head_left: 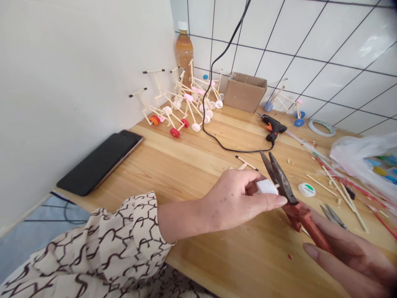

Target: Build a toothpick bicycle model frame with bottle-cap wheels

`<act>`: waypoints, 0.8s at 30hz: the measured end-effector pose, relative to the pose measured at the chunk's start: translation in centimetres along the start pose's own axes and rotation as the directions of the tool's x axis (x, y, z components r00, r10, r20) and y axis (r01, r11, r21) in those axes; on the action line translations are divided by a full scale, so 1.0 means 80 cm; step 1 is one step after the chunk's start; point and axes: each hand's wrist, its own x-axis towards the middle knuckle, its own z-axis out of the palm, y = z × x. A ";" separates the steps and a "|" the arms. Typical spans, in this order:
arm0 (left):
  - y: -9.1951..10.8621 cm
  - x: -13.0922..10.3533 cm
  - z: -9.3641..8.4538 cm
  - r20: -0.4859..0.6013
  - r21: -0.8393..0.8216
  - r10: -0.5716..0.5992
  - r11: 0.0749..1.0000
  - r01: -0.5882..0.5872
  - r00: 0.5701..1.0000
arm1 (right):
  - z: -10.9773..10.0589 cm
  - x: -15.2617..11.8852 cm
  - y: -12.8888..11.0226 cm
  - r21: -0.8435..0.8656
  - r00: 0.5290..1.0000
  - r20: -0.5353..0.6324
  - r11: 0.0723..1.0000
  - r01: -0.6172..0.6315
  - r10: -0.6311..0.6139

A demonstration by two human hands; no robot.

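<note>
My left hand [229,200] pinches a white bottle cap [267,187] between thumb and fingers. A short pale stick end [277,186] pokes from the cap toward the pliers. My right hand [350,252] is wrapped around the red handles of a pair of long-nose pliers [283,182]. The jaws are parted at the tips and point up and away, with their lower part beside the stick end. Whether they touch it, I cannot tell. Just beyond my left hand lies a small stick piece with black tips [247,162], partly hidden by the fingers.
Several stick-and-cap models [186,99] crowd the back left before a drink bottle [185,49]. A cardboard box [245,92], a corded glue gun [273,126] and a tape roll [321,128] stand behind. Phones [99,161] lie left; scissors [334,216] and loose sticks [341,190] lie right.
</note>
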 end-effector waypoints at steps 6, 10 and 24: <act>0.001 0.000 0.000 -0.003 0.017 -0.003 1.000 0.003 1.000 | -0.001 0.001 0.002 -0.032 0.999 0.015 0.999 0.042 -0.042; 0.001 0.000 -0.001 0.003 0.026 -0.001 1.000 0.001 1.000 | -0.001 0.000 -0.001 -0.017 1.000 0.008 1.000 -0.002 0.002; -0.002 -0.001 0.000 0.012 -0.005 0.016 1.000 -0.016 1.000 | 0.009 0.006 0.005 0.146 0.999 0.006 0.989 0.031 -0.033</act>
